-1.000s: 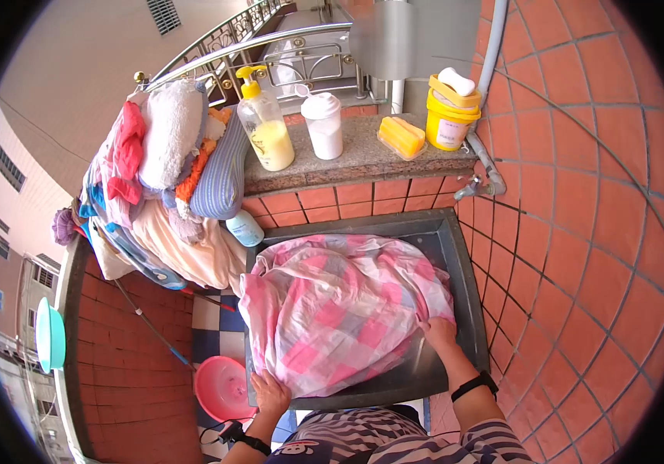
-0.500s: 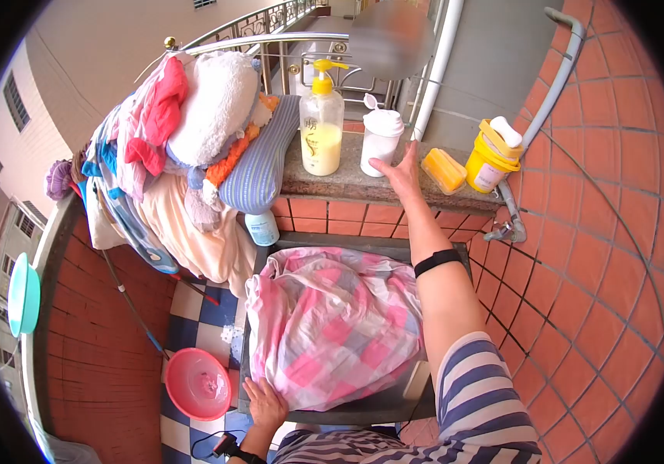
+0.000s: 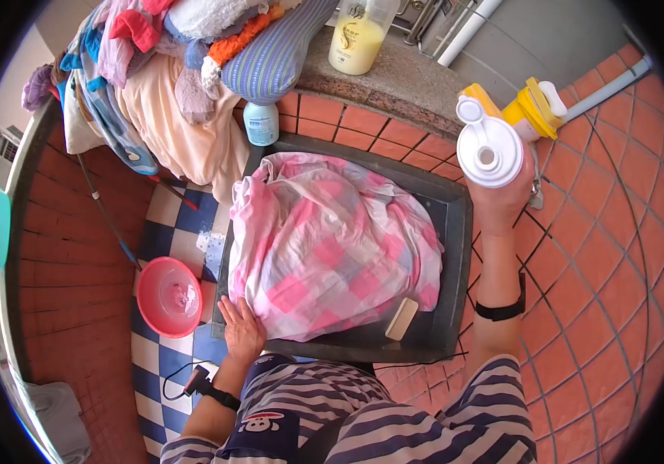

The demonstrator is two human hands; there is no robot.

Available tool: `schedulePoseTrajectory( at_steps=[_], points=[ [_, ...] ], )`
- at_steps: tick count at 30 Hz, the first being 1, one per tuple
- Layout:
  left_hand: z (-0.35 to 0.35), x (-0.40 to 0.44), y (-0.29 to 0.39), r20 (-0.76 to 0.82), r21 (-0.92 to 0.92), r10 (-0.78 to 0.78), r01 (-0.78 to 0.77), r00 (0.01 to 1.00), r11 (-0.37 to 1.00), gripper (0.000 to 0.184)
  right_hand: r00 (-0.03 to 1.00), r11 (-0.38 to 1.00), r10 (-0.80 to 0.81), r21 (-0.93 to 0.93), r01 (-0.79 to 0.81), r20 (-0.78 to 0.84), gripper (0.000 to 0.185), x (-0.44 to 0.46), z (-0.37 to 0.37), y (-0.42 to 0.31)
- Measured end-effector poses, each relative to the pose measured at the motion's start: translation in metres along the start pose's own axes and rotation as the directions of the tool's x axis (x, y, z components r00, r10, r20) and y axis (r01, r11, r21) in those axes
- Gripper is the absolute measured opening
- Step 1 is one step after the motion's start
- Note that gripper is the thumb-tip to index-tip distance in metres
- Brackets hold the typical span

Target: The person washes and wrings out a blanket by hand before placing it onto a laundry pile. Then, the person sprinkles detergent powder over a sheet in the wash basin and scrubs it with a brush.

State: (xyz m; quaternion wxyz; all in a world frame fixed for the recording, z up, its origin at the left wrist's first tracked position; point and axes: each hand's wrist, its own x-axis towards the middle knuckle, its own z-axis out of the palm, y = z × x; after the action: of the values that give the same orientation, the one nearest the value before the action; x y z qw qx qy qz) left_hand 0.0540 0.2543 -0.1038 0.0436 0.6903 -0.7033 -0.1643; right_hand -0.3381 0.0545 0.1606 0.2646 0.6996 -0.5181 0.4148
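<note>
My right hand [image 3: 502, 207] is wrapped round a white plastic bottle [image 3: 490, 158], held up to the right of the dark sink [image 3: 454, 267]. The bottle's flip lid stands open and its round mouth faces me. Bunched in the sink lies a pink, white and grey checked cloth [image 3: 332, 247]. At the sink's near left corner, my left hand [image 3: 245, 334] rests with fingers stretched out, touching the cloth's edge; it grips nothing. A beige rectangular block [image 3: 401, 319] lies beside the cloth.
A stone ledge [image 3: 394, 89] carries a pump bottle [image 3: 359, 39], a yellow block [image 3: 480, 98] and a yellow tub [image 3: 529, 112]. A pile of clothes and plush things [image 3: 185, 100] hangs at left. A light-blue bottle [image 3: 261, 124] stands behind the sink; a pink basin [image 3: 163, 290] is left.
My right hand has taken the white bottle off the ledge and brought it nearer, over to the right. The view has tilted down. My left hand stays by the cloth.
</note>
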Motion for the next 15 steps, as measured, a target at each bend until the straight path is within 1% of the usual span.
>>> schedulePoseTrajectory(
  at_steps=[1,2,3,4,5,6,8,9,10,11,12,13,14,15],
  points=[
    [0.000,0.001,-0.001,0.009,0.015,0.008,-0.008,1.000,1.000,0.061,0.996,0.994,-0.084,-0.069,0.085,0.014,0.072,-0.021,-0.012,0.010],
    [-0.001,0.001,-0.001,0.020,0.016,0.030,-0.030,0.999,0.999,0.061,0.969,0.967,-0.205,-0.126,0.223,0.141,0.071,-0.039,-0.026,0.016],
    [-0.002,0.003,0.000,0.028,0.024,0.021,-0.022,0.999,0.999,0.062,0.932,0.953,-0.188,-0.173,0.250,0.311,0.072,-0.054,-0.036,0.022],
    [-0.002,0.002,0.000,0.041,0.032,0.011,-0.013,0.999,0.999,0.062,0.866,0.936,-0.152,-0.211,0.280,0.476,0.073,-0.071,-0.048,0.028],
    [0.003,0.003,-0.005,0.041,0.088,0.040,-0.044,0.998,0.995,0.062,0.864,0.934,-0.117,-0.242,0.264,0.491,0.074,-0.082,-0.057,0.035],
    [0.005,0.003,-0.006,0.034,0.074,0.036,-0.039,0.999,0.997,0.062,0.866,0.931,-0.115,-0.252,0.266,0.487,0.074,-0.077,-0.066,0.037],
    [0.009,0.004,-0.009,0.042,0.113,0.059,-0.063,0.997,0.992,0.063,0.972,0.911,-0.050,-0.389,0.138,0.230,0.075,-0.067,-0.089,0.030],
    [0.011,0.004,-0.012,0.044,0.119,0.075,-0.080,0.996,0.990,0.063,0.973,0.907,0.034,-0.415,0.065,0.227,0.077,-0.068,-0.097,0.032],
    [0.014,0.005,-0.014,0.050,0.122,0.075,-0.081,0.996,0.989,0.063,0.974,0.901,0.047,-0.430,0.054,0.220,0.077,-0.077,-0.101,0.040],
    [0.013,0.006,-0.013,0.054,0.123,0.076,-0.083,0.996,0.989,0.063,0.929,0.877,0.159,-0.480,0.022,0.333,0.079,-0.092,-0.100,0.050],
    [0.012,0.006,-0.013,0.052,0.122,0.090,-0.095,0.995,0.988,0.063,0.862,0.850,0.266,-0.527,0.001,0.432,0.080,-0.103,-0.099,0.057],
    [0.008,0.006,-0.011,0.060,0.086,0.068,-0.073,0.996,0.994,0.062,0.865,0.854,0.292,-0.519,-0.043,0.409,0.082,-0.107,-0.102,0.055],
    [0.005,0.006,-0.008,0.070,0.050,0.041,-0.045,0.997,0.998,0.062,0.867,0.854,0.287,-0.519,-0.040,0.407,0.082,-0.104,-0.104,0.054],
    [0.004,0.005,-0.008,0.054,0.074,0.095,-0.099,0.994,0.992,0.062,0.898,0.843,0.310,-0.526,-0.107,0.313,0.082,-0.100,-0.104,0.045]
  ],
)
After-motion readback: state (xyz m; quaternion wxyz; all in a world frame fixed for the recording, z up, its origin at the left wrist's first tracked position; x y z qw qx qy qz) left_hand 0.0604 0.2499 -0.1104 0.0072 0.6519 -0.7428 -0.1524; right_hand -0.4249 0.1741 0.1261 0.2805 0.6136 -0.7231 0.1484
